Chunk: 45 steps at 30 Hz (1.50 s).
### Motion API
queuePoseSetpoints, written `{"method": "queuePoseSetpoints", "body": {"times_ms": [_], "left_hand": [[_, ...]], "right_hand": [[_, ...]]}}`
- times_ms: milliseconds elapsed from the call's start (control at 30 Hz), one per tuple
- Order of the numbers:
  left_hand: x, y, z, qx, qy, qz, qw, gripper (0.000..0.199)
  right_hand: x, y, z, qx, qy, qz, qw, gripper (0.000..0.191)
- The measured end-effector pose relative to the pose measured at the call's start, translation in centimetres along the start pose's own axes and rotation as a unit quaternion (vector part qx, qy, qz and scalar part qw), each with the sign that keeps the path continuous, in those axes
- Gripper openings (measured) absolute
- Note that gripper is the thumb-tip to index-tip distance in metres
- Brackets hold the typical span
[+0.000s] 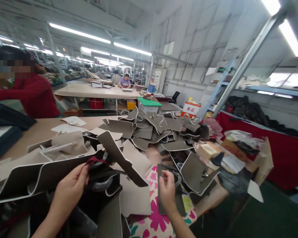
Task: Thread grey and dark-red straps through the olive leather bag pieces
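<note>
Bag panels [144,132] in taupe and grey, edged with white piping, lie heaped across the tabletop [39,142]. The hands are well apart. The left hand [69,195] pinches a dark-faced panel [64,170] at its edge, just beside a maroon strap [96,161]. The right hand [167,191] has its fingers [167,177] at a dark grey strip [162,198], though whether they grip it cannot be told. Beneath lies a floral cloth [151,211] (perhaps an apron; the picture does not settle it). The step in hand looks like picking through the pieces, and the next move seems to call for a firmer hold on the strip. A person in a red sleeve [32,96] stands beyond the tabletop.
</note>
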State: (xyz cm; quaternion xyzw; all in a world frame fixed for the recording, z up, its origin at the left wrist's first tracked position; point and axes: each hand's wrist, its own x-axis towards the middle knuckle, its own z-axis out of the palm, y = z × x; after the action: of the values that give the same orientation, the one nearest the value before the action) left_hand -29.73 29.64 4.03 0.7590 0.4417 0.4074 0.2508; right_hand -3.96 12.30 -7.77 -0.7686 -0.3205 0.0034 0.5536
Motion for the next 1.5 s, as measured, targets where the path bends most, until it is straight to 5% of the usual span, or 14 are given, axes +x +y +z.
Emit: {"method": "queuePoseSetpoints", "body": {"times_ms": [33, 100, 167, 267, 400, 600, 733, 867, 967, 1067, 1167, 1367, 1500], "left_hand": [[0.2, 0.0, 0.4, 0.005, 0.0, 0.005, 1.0, 0.037], [0.5, -0.2, 1.3, 0.004, -0.003, 0.006, 1.0, 0.036], [0.6, -0.3, 2.6, -0.016, -0.03, 0.004, 0.999, 0.033], [0.2, -0.1, 5.3, -0.063, -0.114, -0.005, 0.991, 0.031], [-0.1, 0.1, 9.5, -0.092, -0.159, -0.031, 0.983, 0.033], [0.0, -0.1, 13.2, -0.096, -0.148, -0.07, 0.982, 0.034], [-0.3, 0.1, 13.4, -0.101, -0.169, -0.068, 0.978, 0.032], [-0.6, 0.6, 12.8, -0.096, -0.166, -0.061, 0.98, 0.032], [-1.0, 1.4, 12.2, -0.096, -0.175, -0.045, 0.979, 0.03], [-1.5, 2.3, 11.6, -0.083, -0.157, -0.035, 0.984, 0.034], [-1.6, 2.3, 11.3, -0.021, -0.12, -0.015, 0.992, 0.045], [-0.5, -0.2, 12.5, 0.078, -0.144, 0.067, 0.984, 0.047], [-0.4, -0.5, 12.7, 0.124, -0.091, 0.097, 0.983, 0.043]], "right_hand": [[0.4, 3.1, -0.6, -0.026, 0.019, 0.136, 0.99, 0.027], [1.1, 7.8, -1.5, -0.04, 0.036, 0.232, 0.971, 0.029], [1.7, 10.6, -1.8, -0.035, 0.03, 0.26, 0.964, 0.031], [2.9, 11.3, -1.2, -0.016, -0.017, 0.257, 0.966, 0.032], [5.8, 7.2, -0.8, 0.04, -0.064, 0.209, 0.975, 0.033], [7.2, -4.4, -1.5, 0.216, -0.215, 0.061, 0.95, 0.037], [5.8, -8.4, 2.4, 0.263, -0.367, -0.002, 0.892, 0.036], [5.0, -8.2, 7.1, 0.201, -0.473, -0.049, 0.856, 0.037], [5.3, -7.7, 8.2, -0.001, -0.43, -0.18, 0.885, 0.037], [5.9, -8.1, 7.5, -0.142, -0.384, -0.242, 0.879, 0.029], [6.3, -9.3, 6.7, -0.187, -0.39, -0.283, 0.856, 0.018], [7.2, -11.8, 5.2, -0.23, -0.406, -0.396, 0.791, 0.016], [8.3, -11.8, 4.1, -0.193, -0.34, -0.366, 0.844, 0.026]]}}
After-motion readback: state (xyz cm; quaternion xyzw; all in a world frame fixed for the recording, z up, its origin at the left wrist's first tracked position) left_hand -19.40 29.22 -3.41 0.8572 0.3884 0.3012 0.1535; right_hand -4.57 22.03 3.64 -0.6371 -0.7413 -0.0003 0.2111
